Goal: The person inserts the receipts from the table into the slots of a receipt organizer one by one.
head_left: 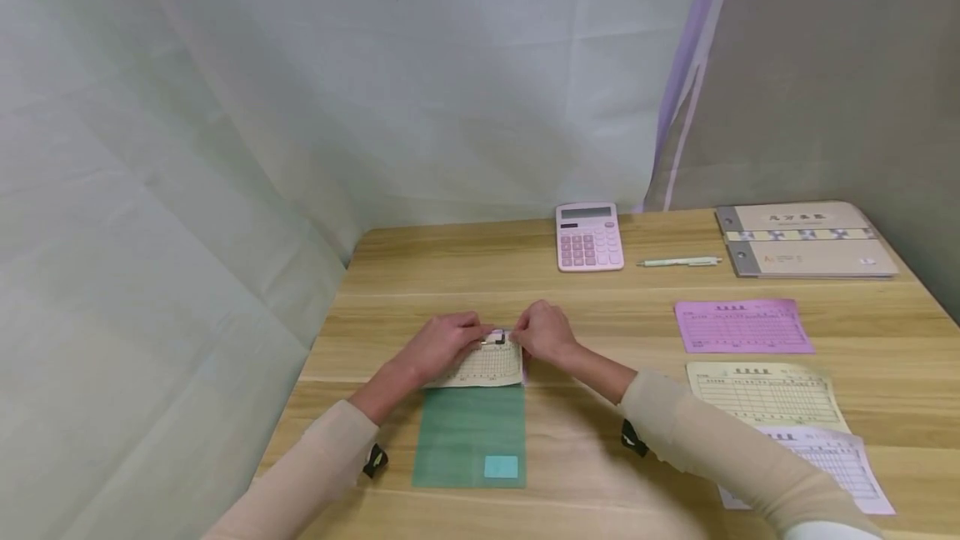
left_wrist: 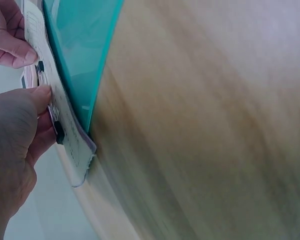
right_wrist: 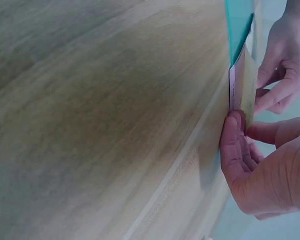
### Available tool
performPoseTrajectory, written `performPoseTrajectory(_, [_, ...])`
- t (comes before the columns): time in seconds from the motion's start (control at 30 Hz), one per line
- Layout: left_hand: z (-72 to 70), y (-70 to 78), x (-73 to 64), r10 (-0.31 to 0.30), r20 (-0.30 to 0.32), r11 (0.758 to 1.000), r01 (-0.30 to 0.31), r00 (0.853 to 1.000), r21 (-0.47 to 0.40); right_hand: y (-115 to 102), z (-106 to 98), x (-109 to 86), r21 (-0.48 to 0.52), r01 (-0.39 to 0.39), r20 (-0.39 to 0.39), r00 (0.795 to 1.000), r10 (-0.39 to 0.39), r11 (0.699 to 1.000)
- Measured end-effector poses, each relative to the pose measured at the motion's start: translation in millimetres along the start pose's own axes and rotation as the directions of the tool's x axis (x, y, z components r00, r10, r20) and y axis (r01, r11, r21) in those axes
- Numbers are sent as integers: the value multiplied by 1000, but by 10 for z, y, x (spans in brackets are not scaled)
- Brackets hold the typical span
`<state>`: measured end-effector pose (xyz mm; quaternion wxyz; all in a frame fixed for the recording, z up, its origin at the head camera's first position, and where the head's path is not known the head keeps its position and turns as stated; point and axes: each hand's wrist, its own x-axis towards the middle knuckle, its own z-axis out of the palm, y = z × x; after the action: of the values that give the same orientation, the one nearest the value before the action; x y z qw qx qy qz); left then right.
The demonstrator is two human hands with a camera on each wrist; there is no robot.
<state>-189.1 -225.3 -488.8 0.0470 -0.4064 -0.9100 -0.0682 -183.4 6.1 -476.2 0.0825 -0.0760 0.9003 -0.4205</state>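
A cream printed form [head_left: 483, 367] lies across the upper part of a translucent teal folder [head_left: 468, 427], with pinkish paper showing beneath it. Along the form's top edge runs a paper fastener [head_left: 500, 340], whose black end pieces [left_wrist: 59, 132] stand out in the left wrist view. My left hand [head_left: 447, 344] pinches the top edge at the fastener, thumb on the near face and fingers behind. At the top right corner, my right hand [head_left: 545, 329] pinches the papers between thumb and fingers. In the right wrist view, the layered paper edges [right_wrist: 238, 87] enter that pinch.
Behind the hands lie a pink calculator [head_left: 589, 237], a pen [head_left: 679, 262] and a beige binder [head_left: 806, 240]. To the right are a purple form [head_left: 742, 327], a yellow form [head_left: 765, 392] and a white form [head_left: 836, 469] overlapping it. Curtains hang around the table.
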Motion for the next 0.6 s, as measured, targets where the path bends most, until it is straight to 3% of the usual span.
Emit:
performPoseTrajectory(0.37, [18,23,-10,54,-55,998,-53,997,18,39,56,11,4,32,-55,998,-31,999])
performPoseTrajectory(0.6, [15,36,-7,17,-58,1000,-18,998,-16,38,48,7,-13,33,-52,998,-34,999])
